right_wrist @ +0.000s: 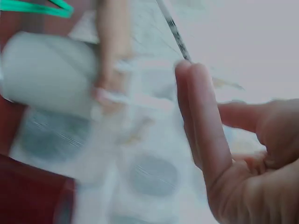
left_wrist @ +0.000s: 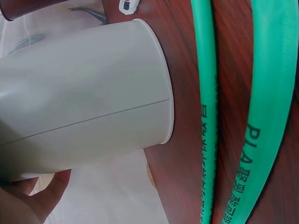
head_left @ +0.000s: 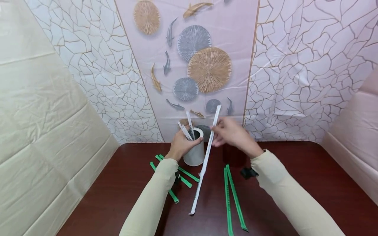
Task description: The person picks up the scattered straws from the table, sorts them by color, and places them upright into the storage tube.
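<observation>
My left hand grips a pale grey cylindrical container near its white rim, with the thumb across the side. White wrapped straws stick up out of its opening. To the right of the container, my right hand pinches a white paper-wrapped straw between thumb and fingers, tilted with its top end up. Directly below it, a white wrapped length runs down over the table; whether this is a separate straw I cannot tell. In the right wrist view, the held straw shows dark print.
Several green wrapped straws lie around and under the left forearm. Two more green straws form a narrow V at the right. A dark red container stands behind the right hand. The brown table ends at a patterned cloth backdrop.
</observation>
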`<state>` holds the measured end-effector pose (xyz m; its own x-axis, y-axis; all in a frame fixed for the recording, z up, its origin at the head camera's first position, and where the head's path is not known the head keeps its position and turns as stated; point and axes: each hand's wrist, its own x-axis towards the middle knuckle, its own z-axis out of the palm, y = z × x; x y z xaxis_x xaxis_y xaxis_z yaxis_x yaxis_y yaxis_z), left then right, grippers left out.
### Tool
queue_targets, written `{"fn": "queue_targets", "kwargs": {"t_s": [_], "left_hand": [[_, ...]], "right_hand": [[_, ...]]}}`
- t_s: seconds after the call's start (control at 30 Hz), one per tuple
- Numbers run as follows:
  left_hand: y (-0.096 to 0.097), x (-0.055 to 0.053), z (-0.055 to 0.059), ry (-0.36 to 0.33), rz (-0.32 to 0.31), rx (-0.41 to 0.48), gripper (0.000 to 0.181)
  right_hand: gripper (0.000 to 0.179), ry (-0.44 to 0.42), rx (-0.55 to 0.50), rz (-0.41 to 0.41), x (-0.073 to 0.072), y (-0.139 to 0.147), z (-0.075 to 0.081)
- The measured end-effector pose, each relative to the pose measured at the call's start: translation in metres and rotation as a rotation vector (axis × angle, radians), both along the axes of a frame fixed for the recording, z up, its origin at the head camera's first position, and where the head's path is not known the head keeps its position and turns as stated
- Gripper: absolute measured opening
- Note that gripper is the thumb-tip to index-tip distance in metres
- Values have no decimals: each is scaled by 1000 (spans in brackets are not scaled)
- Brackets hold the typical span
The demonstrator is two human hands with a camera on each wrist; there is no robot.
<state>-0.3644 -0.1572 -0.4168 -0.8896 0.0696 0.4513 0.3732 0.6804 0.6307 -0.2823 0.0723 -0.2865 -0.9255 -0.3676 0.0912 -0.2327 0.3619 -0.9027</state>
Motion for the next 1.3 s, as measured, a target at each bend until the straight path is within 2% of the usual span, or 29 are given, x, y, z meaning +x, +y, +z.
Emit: {"fn": "queue_targets", "kwargs": {"t_s": [0.13, 0.23, 0.37, 0.5, 0.63, 0.77, 0.87, 1.0, 1.13, 1.3], "left_hand": [[-1, 0, -1, 2, 13, -20, 71], [-1, 1, 0, -3, 26, -30, 67], [-2, 2, 0, 2, 16, -13, 66], [0, 1, 0, 0, -9, 3, 63], [2, 0, 0, -10, -11, 4, 62], [1, 0, 1, -10, 10, -5, 60], [0, 0, 0, -1, 5, -3, 56], [0, -1, -2, 20, -16, 4, 54], [0, -3, -4, 17, -18, 4, 50], [-1, -3, -3, -7, -7, 3, 54]], "right_hand": [[23, 208, -88, -99, -13, -1, 26], [21, 340, -127, -173, -24, -9, 33], [18, 477, -175, -225, -40, -22, 28], [18, 569, -165, -266, -54, -33, 13], [18, 568, -76, -297, -64, -41, -8], [14, 534, 71, -303, -73, -49, -30], [11, 487, 184, -283, -77, -54, -44], [19, 415, 292, -236, -81, -58, -57], [25, 370, 353, -218, -80, -55, -60], [27, 358, 340, -204, -69, -43, -45]]}}
